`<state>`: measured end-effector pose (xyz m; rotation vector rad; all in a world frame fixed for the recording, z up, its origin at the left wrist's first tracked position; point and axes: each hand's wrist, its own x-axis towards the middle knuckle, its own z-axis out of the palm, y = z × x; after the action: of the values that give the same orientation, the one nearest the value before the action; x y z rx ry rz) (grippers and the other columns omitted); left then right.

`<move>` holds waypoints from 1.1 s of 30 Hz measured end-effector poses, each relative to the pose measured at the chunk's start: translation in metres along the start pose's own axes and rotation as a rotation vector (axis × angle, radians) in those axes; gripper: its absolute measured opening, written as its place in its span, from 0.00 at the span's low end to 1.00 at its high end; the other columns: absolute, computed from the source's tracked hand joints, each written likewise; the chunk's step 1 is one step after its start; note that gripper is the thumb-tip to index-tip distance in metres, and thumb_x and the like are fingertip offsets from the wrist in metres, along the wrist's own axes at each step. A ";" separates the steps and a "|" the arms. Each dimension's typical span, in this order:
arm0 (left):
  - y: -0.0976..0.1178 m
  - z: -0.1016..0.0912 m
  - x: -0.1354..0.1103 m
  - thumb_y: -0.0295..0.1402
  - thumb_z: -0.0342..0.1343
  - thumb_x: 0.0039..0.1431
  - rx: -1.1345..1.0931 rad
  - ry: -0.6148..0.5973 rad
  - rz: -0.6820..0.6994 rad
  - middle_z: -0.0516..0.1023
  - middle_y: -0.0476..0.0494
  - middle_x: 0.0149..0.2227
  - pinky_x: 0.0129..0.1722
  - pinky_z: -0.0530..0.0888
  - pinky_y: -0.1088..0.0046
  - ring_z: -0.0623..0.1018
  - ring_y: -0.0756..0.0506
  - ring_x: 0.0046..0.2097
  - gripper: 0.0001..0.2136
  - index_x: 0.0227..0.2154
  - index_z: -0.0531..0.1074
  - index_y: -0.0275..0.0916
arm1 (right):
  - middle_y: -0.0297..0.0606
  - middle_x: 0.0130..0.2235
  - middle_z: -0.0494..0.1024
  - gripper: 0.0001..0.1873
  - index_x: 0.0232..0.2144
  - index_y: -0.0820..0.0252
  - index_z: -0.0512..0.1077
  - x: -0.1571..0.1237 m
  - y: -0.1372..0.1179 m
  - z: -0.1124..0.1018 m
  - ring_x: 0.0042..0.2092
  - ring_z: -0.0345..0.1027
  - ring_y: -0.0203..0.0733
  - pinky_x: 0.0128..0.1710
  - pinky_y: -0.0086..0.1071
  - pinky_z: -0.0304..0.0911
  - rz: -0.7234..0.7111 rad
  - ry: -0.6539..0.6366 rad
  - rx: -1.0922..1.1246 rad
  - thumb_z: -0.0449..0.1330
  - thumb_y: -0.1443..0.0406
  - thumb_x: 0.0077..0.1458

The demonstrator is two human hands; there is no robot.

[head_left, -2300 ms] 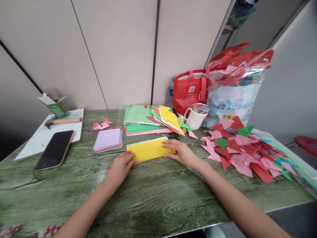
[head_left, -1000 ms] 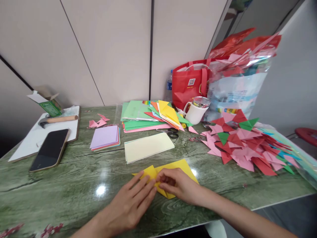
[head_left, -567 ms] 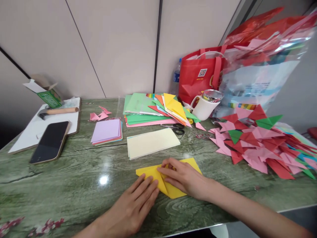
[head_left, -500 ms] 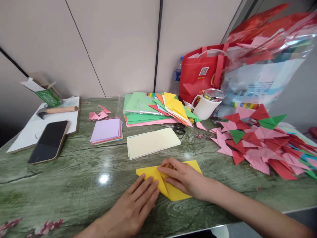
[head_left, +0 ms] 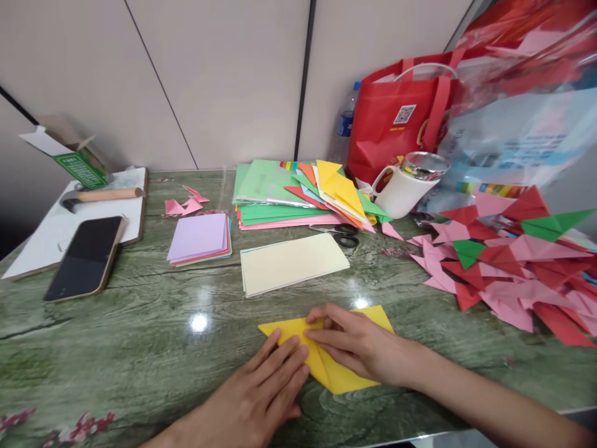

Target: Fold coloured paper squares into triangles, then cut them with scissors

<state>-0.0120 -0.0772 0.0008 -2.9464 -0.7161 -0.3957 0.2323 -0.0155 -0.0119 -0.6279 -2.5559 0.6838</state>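
Observation:
A sheet of yellow paper (head_left: 359, 376), partly folded, lies on the table near its front edge. Its left side is doubled over in a slanted flap that narrows to a point. My left hand (head_left: 265, 386) rests on that flap, fingers stretched out flat across it. My right hand (head_left: 359, 345) is bent over the middle of the sheet, its fingertips at the fold close to the left fingers; its thumb is mostly hidden. Beyond the hands sits a small stack of cream paper strips (head_left: 293, 262).
Left: phone (head_left: 86, 258), hammer (head_left: 109, 195), green box (head_left: 81, 165), lilac paper squares (head_left: 198, 238). Behind: coloured paper (head_left: 265, 186), scissors (head_left: 345, 236), white mug (head_left: 403, 193), bottle (head_left: 346, 121), red bag (head_left: 387, 130). Right: folded paper pieces (head_left: 504, 261), a clear plastic bag (head_left: 527, 137).
The view has shifted slightly. Both hands stay on the yellow paper, and its left tip now looks sharper. My right fingertips remain at the fold.

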 end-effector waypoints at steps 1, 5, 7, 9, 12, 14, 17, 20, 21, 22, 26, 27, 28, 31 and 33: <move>0.001 -0.001 -0.001 0.28 0.44 0.68 -0.006 -0.017 -0.001 0.66 0.35 0.58 0.58 0.64 0.58 0.65 0.40 0.60 0.16 0.56 0.63 0.27 | 0.50 0.49 0.69 0.15 0.50 0.64 0.69 0.000 -0.001 0.000 0.43 0.72 0.39 0.41 0.32 0.71 -0.001 0.002 0.010 0.50 0.70 0.63; 0.002 -0.004 -0.002 0.29 0.48 0.67 -0.034 -0.060 0.007 0.65 0.35 0.59 0.58 0.65 0.57 0.63 0.39 0.61 0.18 0.56 0.62 0.26 | 0.50 0.49 0.68 0.15 0.50 0.64 0.69 -0.001 -0.001 0.000 0.42 0.72 0.39 0.42 0.33 0.71 -0.004 0.003 0.037 0.50 0.69 0.63; 0.001 -0.004 -0.002 0.29 0.49 0.66 -0.051 -0.066 0.016 0.65 0.34 0.59 0.58 0.65 0.56 0.63 0.38 0.61 0.18 0.56 0.62 0.25 | 0.50 0.48 0.68 0.15 0.50 0.64 0.69 -0.002 -0.001 0.000 0.42 0.71 0.39 0.41 0.32 0.71 -0.012 0.005 0.043 0.51 0.69 0.62; 0.000 -0.003 -0.002 0.30 0.50 0.66 -0.064 -0.083 0.019 0.64 0.34 0.59 0.58 0.65 0.56 0.62 0.38 0.62 0.20 0.57 0.61 0.25 | 0.49 0.46 0.68 0.15 0.50 0.64 0.69 -0.002 0.000 0.001 0.42 0.71 0.39 0.40 0.32 0.71 -0.018 0.014 0.038 0.51 0.69 0.62; -0.001 -0.001 -0.002 0.30 0.51 0.65 -0.073 -0.109 0.018 0.64 0.35 0.60 0.58 0.65 0.56 0.62 0.38 0.62 0.20 0.57 0.61 0.26 | 0.48 0.43 0.67 0.15 0.49 0.65 0.70 -0.002 0.000 0.003 0.39 0.70 0.37 0.38 0.30 0.71 -0.026 0.020 0.028 0.51 0.69 0.62; 0.000 0.000 -0.003 0.30 0.51 0.66 -0.078 -0.113 0.015 0.63 0.35 0.60 0.58 0.65 0.56 0.62 0.37 0.62 0.20 0.58 0.60 0.26 | 0.47 0.42 0.67 0.15 0.49 0.65 0.71 -0.002 0.001 0.003 0.38 0.69 0.37 0.37 0.30 0.71 -0.019 0.021 0.036 0.51 0.69 0.62; 0.001 0.002 -0.004 0.31 0.51 0.65 -0.092 -0.110 0.009 0.62 0.35 0.61 0.58 0.65 0.56 0.60 0.37 0.62 0.21 0.58 0.59 0.26 | 0.46 0.42 0.68 0.15 0.48 0.65 0.71 -0.003 0.001 0.003 0.40 0.69 0.37 0.39 0.31 0.71 -0.010 0.042 0.058 0.51 0.70 0.62; 0.001 0.003 -0.004 0.31 0.52 0.65 -0.102 -0.112 0.001 0.61 0.35 0.61 0.58 0.65 0.57 0.59 0.38 0.63 0.22 0.59 0.59 0.26 | 0.45 0.42 0.68 0.15 0.49 0.64 0.71 -0.003 0.003 0.004 0.39 0.69 0.37 0.38 0.31 0.71 -0.019 0.057 0.061 0.52 0.70 0.62; 0.001 0.004 -0.004 0.31 0.52 0.65 -0.105 -0.112 -0.005 0.61 0.35 0.61 0.58 0.65 0.58 0.59 0.38 0.63 0.23 0.59 0.59 0.27 | 0.45 0.42 0.68 0.15 0.49 0.64 0.71 -0.003 0.003 0.004 0.39 0.69 0.36 0.38 0.31 0.71 -0.021 0.057 0.059 0.52 0.70 0.62; 0.000 0.004 -0.004 0.31 0.52 0.65 -0.109 -0.110 -0.012 0.61 0.36 0.61 0.59 0.65 0.59 0.59 0.39 0.63 0.23 0.59 0.58 0.27 | 0.45 0.42 0.68 0.15 0.49 0.63 0.70 -0.003 0.003 0.004 0.39 0.69 0.36 0.38 0.30 0.71 -0.021 0.056 0.057 0.51 0.70 0.62; 0.000 0.002 -0.003 0.32 0.52 0.65 -0.097 -0.102 -0.014 0.61 0.36 0.61 0.59 0.64 0.59 0.58 0.39 0.63 0.22 0.59 0.59 0.27 | 0.45 0.41 0.68 0.15 0.48 0.62 0.71 -0.003 0.002 0.004 0.38 0.69 0.36 0.35 0.30 0.71 -0.002 0.054 0.050 0.51 0.69 0.62; 0.000 0.001 -0.004 0.31 0.51 0.65 -0.073 -0.092 -0.013 0.61 0.36 0.61 0.59 0.64 0.59 0.58 0.39 0.63 0.22 0.59 0.59 0.27 | 0.45 0.40 0.68 0.15 0.48 0.63 0.71 -0.002 0.002 0.004 0.38 0.69 0.37 0.35 0.29 0.71 0.001 0.053 0.049 0.51 0.69 0.62; 0.001 0.000 -0.005 0.30 0.50 0.66 -0.043 -0.078 -0.017 0.61 0.36 0.61 0.59 0.64 0.59 0.58 0.38 0.63 0.21 0.59 0.59 0.27 | 0.45 0.40 0.68 0.15 0.48 0.63 0.72 -0.002 0.002 0.004 0.38 0.69 0.37 0.35 0.29 0.71 0.002 0.051 0.048 0.51 0.69 0.62; 0.005 -0.004 -0.009 0.29 0.49 0.66 0.050 -0.015 -0.058 0.63 0.37 0.60 0.61 0.61 0.58 0.57 0.38 0.64 0.18 0.57 0.62 0.27 | 0.45 0.40 0.69 0.15 0.48 0.63 0.72 -0.002 0.002 0.004 0.36 0.68 0.35 0.33 0.28 0.70 0.003 0.052 0.050 0.51 0.69 0.62; 0.007 -0.006 -0.011 0.28 0.48 0.67 0.079 0.009 -0.080 0.65 0.38 0.59 0.62 0.59 0.57 0.56 0.38 0.64 0.17 0.56 0.64 0.28 | 0.44 0.41 0.68 0.15 0.49 0.62 0.71 -0.003 0.002 0.005 0.34 0.67 0.34 0.32 0.27 0.69 0.008 0.047 0.051 0.51 0.69 0.62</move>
<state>-0.0198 -0.0892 0.0039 -2.8476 -0.8303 -0.3766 0.2327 -0.0169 -0.0180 -0.6306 -2.4859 0.7267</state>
